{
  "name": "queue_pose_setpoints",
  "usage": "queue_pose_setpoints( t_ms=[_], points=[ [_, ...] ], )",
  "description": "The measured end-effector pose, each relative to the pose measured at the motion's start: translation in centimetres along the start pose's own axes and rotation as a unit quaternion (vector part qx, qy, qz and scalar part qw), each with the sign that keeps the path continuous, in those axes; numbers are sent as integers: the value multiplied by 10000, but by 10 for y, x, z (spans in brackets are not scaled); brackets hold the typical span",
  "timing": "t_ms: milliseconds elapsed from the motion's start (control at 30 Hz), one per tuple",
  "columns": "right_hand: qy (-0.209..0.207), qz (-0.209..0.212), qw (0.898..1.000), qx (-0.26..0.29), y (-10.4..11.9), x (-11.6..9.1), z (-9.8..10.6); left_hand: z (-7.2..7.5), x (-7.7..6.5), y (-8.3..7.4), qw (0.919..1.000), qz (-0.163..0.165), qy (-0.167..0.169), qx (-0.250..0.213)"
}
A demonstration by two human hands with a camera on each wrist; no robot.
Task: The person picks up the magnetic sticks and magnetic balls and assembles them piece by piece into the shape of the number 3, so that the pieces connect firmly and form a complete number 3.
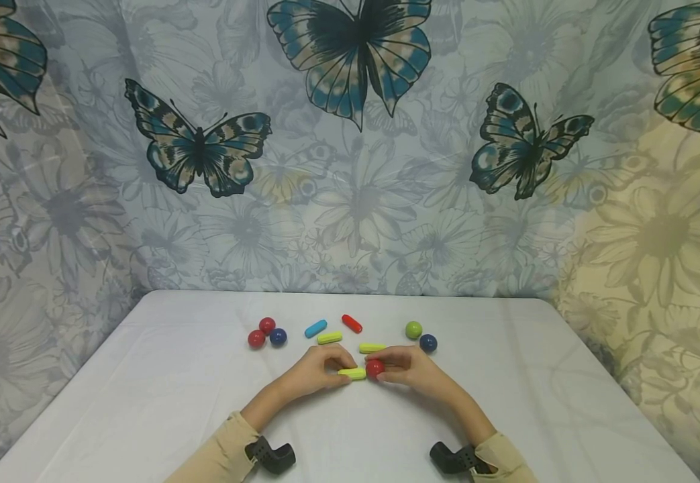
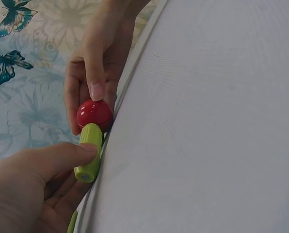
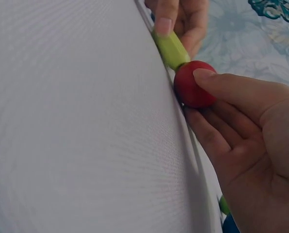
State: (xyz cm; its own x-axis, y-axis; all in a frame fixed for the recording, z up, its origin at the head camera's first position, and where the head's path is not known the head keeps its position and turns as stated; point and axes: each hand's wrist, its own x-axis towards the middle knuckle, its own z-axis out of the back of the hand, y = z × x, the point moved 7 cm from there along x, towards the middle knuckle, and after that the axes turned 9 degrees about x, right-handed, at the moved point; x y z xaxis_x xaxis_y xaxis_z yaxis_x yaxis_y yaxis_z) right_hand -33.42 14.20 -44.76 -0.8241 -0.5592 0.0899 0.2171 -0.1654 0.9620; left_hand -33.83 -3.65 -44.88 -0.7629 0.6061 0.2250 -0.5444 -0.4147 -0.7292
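My left hand [image 1: 316, 369] pinches a yellow-green ribbed rod [image 1: 352, 373] between thumb and fingers. From the other side my right hand [image 1: 415, 370] grips a red ball [image 1: 374, 368], thumb on top in the right wrist view. One end of the rod [image 2: 90, 150] meets the ball [image 2: 94, 115] in the left wrist view. Just behind the hands lies another yellow-green rod [image 1: 372, 348], partly covered by the right fingers. A third yellow-green rod [image 1: 329, 337] rests behind the left hand.
Farther back are a blue rod [image 1: 316, 328] and a red rod [image 1: 352, 323]. On the left, two red balls [image 1: 256, 339] sit against a dark blue ball [image 1: 278, 337]. A green ball [image 1: 413, 329] and another blue ball [image 1: 428, 343] stand right on the white table [image 1: 144, 376].
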Motion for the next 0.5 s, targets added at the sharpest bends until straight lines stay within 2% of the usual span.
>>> queue_pose_setpoints(
  t_ms=[100,500],
  points=[
    [-2,-34,10000,14,0,0,0,0,1,4,10000,-12,9,-31],
    [-43,68,9999,-86,0,0,0,0,1,4,9999,126,25,-45]
  ],
)
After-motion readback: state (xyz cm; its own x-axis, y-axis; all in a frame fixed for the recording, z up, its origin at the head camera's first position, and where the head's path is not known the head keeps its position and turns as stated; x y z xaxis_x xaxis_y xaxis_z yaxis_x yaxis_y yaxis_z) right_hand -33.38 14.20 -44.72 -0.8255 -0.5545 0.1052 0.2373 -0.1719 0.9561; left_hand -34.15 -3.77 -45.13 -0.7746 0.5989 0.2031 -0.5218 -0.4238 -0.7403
